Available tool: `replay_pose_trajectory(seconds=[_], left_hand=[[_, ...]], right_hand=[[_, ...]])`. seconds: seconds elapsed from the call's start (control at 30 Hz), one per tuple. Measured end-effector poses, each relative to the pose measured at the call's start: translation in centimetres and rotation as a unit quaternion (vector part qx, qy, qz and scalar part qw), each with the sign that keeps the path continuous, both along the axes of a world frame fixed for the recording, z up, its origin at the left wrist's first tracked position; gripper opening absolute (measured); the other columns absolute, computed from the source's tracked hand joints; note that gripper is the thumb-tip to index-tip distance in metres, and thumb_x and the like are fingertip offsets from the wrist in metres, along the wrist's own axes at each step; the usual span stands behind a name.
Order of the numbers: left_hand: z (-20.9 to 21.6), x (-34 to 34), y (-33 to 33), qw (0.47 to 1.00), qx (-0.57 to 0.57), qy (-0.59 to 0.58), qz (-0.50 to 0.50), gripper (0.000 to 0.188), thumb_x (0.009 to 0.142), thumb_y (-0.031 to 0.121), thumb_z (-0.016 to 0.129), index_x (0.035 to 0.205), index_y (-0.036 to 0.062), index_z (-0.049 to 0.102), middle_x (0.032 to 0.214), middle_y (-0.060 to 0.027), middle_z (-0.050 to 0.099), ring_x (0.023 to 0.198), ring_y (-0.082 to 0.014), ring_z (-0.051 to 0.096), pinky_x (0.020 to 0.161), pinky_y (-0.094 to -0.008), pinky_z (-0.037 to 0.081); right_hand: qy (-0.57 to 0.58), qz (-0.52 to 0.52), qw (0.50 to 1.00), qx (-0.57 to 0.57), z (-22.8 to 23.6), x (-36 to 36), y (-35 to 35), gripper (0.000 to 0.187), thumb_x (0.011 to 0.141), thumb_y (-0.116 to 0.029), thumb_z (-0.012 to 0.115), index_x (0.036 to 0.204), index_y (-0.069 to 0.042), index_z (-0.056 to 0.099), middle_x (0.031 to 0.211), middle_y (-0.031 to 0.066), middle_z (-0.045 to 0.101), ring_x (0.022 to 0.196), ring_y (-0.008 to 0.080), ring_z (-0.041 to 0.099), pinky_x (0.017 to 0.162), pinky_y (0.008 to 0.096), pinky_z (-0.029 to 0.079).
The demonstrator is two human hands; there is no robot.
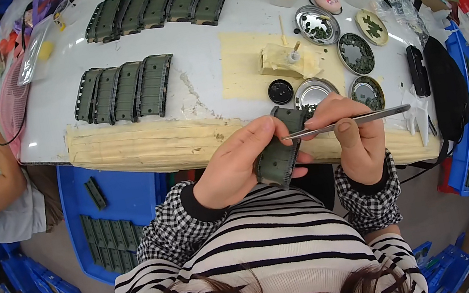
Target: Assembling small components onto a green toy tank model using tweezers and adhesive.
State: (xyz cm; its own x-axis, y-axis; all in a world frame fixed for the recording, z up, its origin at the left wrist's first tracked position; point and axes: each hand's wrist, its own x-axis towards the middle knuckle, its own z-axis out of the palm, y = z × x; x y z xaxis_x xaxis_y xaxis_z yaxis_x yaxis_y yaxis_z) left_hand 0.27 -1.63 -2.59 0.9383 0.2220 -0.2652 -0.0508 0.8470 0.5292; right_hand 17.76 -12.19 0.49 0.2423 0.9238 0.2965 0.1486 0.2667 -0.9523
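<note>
My left hand [241, 161] grips a dark green ribbed plate [278, 159], tilted in front of me over the table's near edge. Between the thumb and fingers of my right hand [353, 137] is a pair of metal tweezers [361, 119], pointing left. Their tips meet the plate's upper part beside my left fingertips; whether they pinch a small piece cannot be made out. Just beyond my hands stand a round metal dish [314, 92] and a small black round lid [280, 92]. More dishes, such as one with dark green bits [356, 55], lie to the right.
Similar green plates [126, 92] form two rows at the left and back. A taped block [288, 60] with a small bottle stands mid-table. A blue tray [122, 185] below the edge holds more green parts. Another person [1, 194] sits at far left; a black pouch [448, 87] lies right.
</note>
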Motion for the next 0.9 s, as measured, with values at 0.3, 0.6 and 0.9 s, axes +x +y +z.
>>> replay_pose_trajectory(seconds=[0.3, 0.6, 0.9], left_hand=[[-0.3, -0.1, 0.0, 0.999, -0.027, -0.031, -0.003, 0.031, 0.104, 0.035, 0.036, 0.092, 0.0062, 0.042, 0.114, -0.0148, 0.053, 0.105, -0.0311, 0.061, 0.088, -0.0462, 0.056], [-0.4, 0.1, -0.4, 0.996, 0.011, -0.048, 0.071, 0.027, 0.105, 0.031, 0.035, 0.095, 0.0071, 0.044, 0.115, -0.0109, 0.053, 0.103, -0.0164, 0.055, 0.090, -0.0325, 0.048], [-0.2, 0.0, -0.4, 0.996, 0.006, -0.053, 0.078, 0.027, 0.105, 0.031, 0.037, 0.098, 0.0070, 0.046, 0.112, -0.0064, 0.053, 0.102, -0.0122, 0.052, 0.090, -0.0286, 0.045]], right_hand=[[-0.016, 0.007, 0.999, -0.038, -0.4, -0.2, 0.5, 0.020, 0.096, -0.011, 0.051, 0.100, 0.003, 0.065, 0.087, 0.0097, 0.065, 0.079, 0.0157, 0.060, 0.072, 0.0274, 0.046], [-0.228, -0.027, 0.972, 0.045, 1.1, -2.3, -0.6, 0.034, 0.084, -0.018, 0.071, 0.112, 0.001, 0.064, 0.102, 0.0145, 0.063, 0.073, 0.0197, 0.063, 0.066, 0.0289, 0.054], [-0.271, -0.020, 0.961, 0.048, 0.9, -2.4, -0.3, 0.038, 0.076, -0.013, 0.075, 0.110, 0.000, 0.065, 0.104, 0.0151, 0.064, 0.081, 0.0257, 0.065, 0.068, 0.0316, 0.055]])
